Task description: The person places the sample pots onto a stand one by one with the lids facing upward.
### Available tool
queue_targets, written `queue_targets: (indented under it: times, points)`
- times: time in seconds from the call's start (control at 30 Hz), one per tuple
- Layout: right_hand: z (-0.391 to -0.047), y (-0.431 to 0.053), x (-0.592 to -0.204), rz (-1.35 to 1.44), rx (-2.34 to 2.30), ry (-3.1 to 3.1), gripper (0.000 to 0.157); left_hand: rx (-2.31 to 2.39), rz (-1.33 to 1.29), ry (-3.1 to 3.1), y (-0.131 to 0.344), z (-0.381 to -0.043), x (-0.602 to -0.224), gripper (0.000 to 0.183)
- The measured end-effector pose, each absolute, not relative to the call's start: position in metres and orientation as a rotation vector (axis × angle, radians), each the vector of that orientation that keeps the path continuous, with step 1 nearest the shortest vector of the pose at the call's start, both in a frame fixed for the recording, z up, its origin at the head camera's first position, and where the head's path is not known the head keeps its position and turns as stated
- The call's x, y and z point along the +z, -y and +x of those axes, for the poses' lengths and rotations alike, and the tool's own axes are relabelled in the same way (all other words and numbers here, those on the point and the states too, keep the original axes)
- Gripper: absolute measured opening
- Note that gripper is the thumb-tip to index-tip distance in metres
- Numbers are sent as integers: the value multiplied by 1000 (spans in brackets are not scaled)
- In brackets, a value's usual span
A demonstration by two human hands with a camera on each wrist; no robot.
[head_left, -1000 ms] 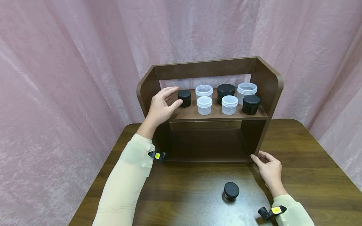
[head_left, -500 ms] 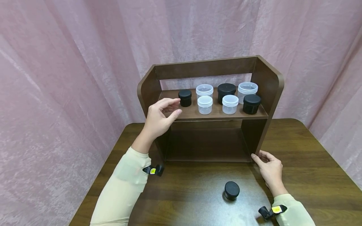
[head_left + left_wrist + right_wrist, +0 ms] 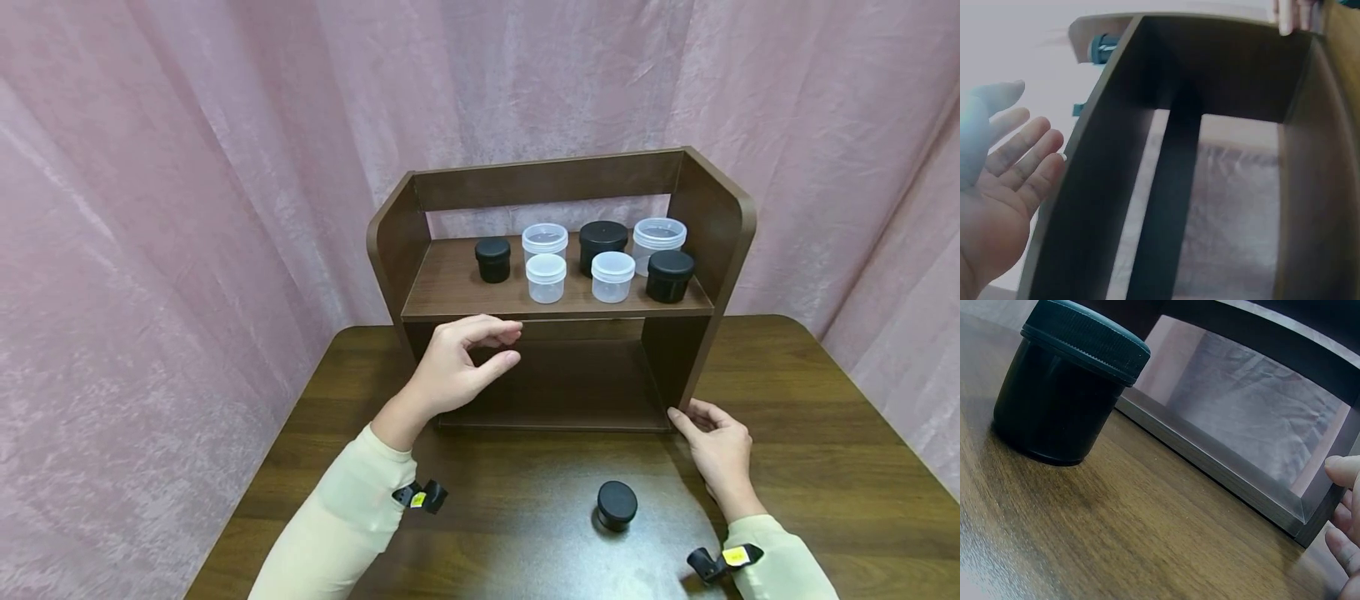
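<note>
My left hand [image 3: 468, 362] is in front of the brown wooden shelf unit [image 3: 480, 304], just below the front edge of its upper board. Its fingers are relaxed, with thumb and fingertips apart and nothing between them; the left wrist view shows the bare palm [image 3: 997, 219]. My right hand [image 3: 716, 446] grips the unit's lower right corner, thumb at the front edge and fingers along the outer side. A black screw-lid jar [image 3: 617, 505] stands on the table between the hands, nearer the right, and looms large as a black jar [image 3: 1063, 387] in the right wrist view.
On the upper board stand a small black jar [image 3: 492, 260] at left, clear jars [image 3: 546, 279] with white or clear lids, and black jars [image 3: 670, 277] toward the right. The wooden table [image 3: 487, 517] carries the unit. A pink curtain [image 3: 225, 167] hangs behind.
My left hand has moved down and to the right, away from the small black jar on the upper board. The right hand stays at the unit's corner; the jars have not moved.
</note>
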State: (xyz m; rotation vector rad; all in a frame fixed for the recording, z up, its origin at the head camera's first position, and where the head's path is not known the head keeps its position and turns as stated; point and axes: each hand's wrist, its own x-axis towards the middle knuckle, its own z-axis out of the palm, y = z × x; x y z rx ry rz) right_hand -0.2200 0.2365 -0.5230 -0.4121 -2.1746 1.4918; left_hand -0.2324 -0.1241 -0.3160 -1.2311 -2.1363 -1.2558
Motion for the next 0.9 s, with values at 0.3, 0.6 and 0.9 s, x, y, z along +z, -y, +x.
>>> queue_targets:
  times: [0.3,0.6,0.9]
  points:
    - [-220,-238,-524,-417,1493,2179,37,-1225,-1324,2240,104,-227,-353,29]
    - [-220,-238,-524,-421,1508,2185,37,-1197,-1394,2373,82,-223,-392,30]
    - [-219,-238,-523,-403,1505,2186,37,-1171,-1454,2454,62,-217,-420,31]
